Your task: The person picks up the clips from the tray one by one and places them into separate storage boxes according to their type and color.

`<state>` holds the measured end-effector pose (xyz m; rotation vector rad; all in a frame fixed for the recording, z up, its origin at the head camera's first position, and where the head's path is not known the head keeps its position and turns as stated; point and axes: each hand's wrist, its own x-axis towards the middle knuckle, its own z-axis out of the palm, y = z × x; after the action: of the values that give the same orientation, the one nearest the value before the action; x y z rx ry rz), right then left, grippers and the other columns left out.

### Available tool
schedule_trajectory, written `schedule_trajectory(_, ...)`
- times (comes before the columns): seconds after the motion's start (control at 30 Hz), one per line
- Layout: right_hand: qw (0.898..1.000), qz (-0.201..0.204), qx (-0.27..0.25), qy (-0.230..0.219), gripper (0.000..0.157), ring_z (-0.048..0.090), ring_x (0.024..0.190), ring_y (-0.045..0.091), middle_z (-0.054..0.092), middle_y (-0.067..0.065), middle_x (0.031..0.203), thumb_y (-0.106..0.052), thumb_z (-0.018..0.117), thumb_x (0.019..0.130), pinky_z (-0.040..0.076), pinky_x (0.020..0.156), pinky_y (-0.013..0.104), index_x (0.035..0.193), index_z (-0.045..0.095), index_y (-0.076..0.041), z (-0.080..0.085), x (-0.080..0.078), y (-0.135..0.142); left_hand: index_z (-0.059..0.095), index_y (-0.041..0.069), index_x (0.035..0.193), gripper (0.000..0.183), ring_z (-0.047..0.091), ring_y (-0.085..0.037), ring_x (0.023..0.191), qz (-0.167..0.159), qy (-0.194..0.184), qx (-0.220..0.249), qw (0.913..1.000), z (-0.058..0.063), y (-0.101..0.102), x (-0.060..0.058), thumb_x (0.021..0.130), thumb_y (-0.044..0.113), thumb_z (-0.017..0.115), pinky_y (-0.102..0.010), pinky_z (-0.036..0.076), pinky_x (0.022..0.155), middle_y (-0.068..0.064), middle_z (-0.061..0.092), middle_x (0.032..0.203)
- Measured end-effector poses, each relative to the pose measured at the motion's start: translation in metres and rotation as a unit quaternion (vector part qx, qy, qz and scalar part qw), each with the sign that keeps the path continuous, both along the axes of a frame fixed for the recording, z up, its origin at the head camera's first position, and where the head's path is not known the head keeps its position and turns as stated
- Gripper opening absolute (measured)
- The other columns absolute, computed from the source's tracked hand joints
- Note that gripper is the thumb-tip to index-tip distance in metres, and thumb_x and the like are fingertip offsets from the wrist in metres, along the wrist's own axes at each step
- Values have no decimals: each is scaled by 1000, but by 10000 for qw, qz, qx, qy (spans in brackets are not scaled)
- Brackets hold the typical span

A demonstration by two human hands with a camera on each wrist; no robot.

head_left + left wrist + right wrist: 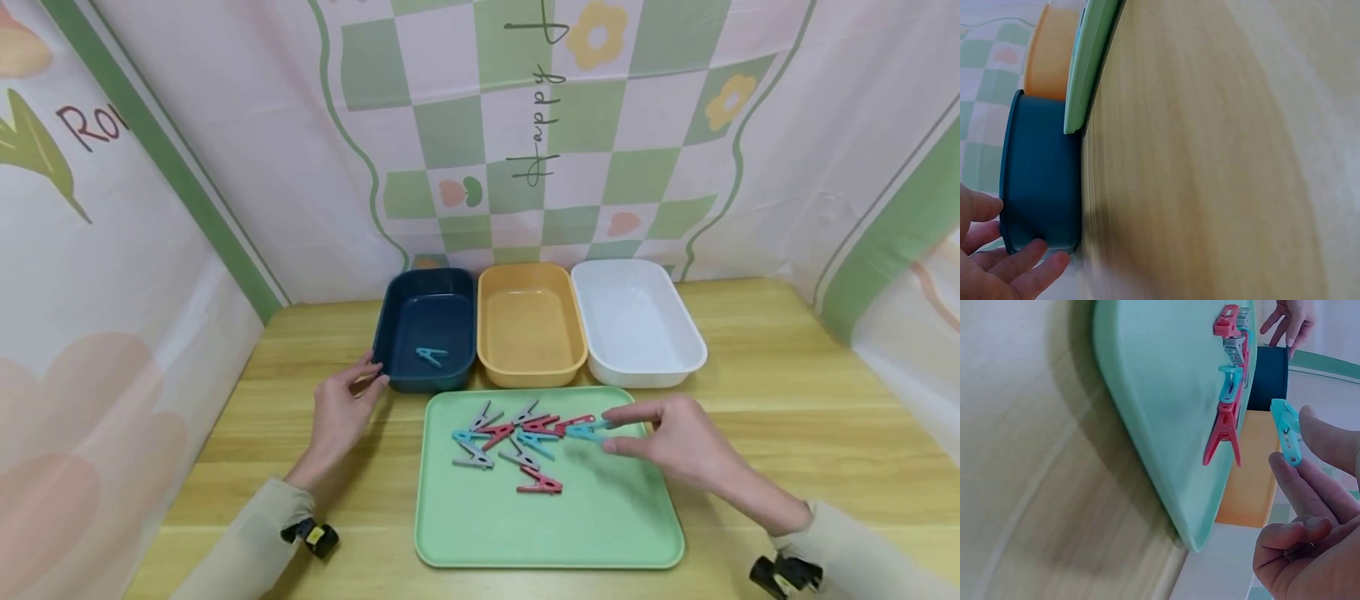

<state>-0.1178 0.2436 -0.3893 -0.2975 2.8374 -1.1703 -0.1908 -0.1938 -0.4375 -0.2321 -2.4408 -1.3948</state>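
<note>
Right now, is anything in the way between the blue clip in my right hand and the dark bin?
Nothing visible blocks the air between the held clip and the dark bin. Below, other clips lie on the tray, and the bin's rim likely needs clearing. Your left hand touches the bin's left side, off that path.

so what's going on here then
A person is handling clips at a table. Their right hand pinches a blue clip just above the green tray, where red, blue and grey clips lie jumbled together. Their left hand touches the near left corner of the navy bin, which has another blue clip in it. The yellow bin and white bin stand in a row to its right.
</note>
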Motion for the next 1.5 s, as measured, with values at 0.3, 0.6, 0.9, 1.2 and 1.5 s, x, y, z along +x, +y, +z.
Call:
schedule_trajectory(0.3,9999,26,-152,58,38,41,62,14,80,4,107,-32,94,81,37,51,27,112,84,-12,10,-6,-6,72,-11,121,25,70,-36,117,-10,-8,9,10000,0,0,0,97,-2,74,-31,61,89,-22,60,145)
schedule_trajectory(0.6,9992,-10,-400,27,41,37,61,16,80,7,107,-30,94,81,32,49,28,114,83,-8,21,-16,-14,72,-10,121,25,70,-36,117,-28,-64,26,10000,-2,-1,1,97,-2,74,-30,61,89,-22,59,145)
schedule_trajectory(0.9,9982,-70,-566,195,37,58,78,22,79,9,110,-29,92,83,43,53,25,112,83,-8,27,-28,-20,72,-10,121,25,70,-35,117,-47,-18,56,10000,-3,-1,1,97,-2,74,-29,61,88,-22,60,145)
schedule_trajectory(1.2,9979,-99,-561,299,37,51,70,19,79,9,109,-28,91,85,39,51,26,115,82,-8,32,-41,-25,72,-11,121,25,70,-36,117,-49,4,22,10000,-2,-1,0,98,-2,74,-31,60,89,-22,60,145)
schedule_trajectory(1.5,9971,-41,-672,340,39,58,83,25,79,10,109,-31,90,87,42,59,27,116,82,-7,39,-55,-39,72,-10,121,25,69,-36,119,14,-17,-5,10000,1,0,0,98,-2,74,-31,60,89,-21,60,145)
